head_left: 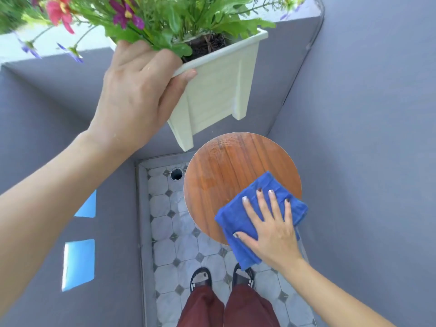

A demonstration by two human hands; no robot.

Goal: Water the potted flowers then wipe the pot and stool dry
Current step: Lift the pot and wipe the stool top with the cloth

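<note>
My left hand (pixel 139 90) grips the rim of a square white pot (pixel 217 90) and holds it tilted in the air, above and left of the stool. Pink, purple and blue flowers (pixel 122 13) with green leaves fill the pot. Below it stands a round wooden stool (pixel 226 171) whose seat shows wet sheen near its far edge. My right hand (pixel 271 227) lies flat, fingers spread, pressing a folded blue cloth (pixel 238 220) onto the seat's near right part. The cloth hangs over the seat's edge.
Grey walls close in on the left, the far side and the right. The floor has pale octagonal tiles (pixel 179 244) with a round drain hole (pixel 176 173) by the far wall. My feet in black sandals (pixel 200 278) stand just behind the stool.
</note>
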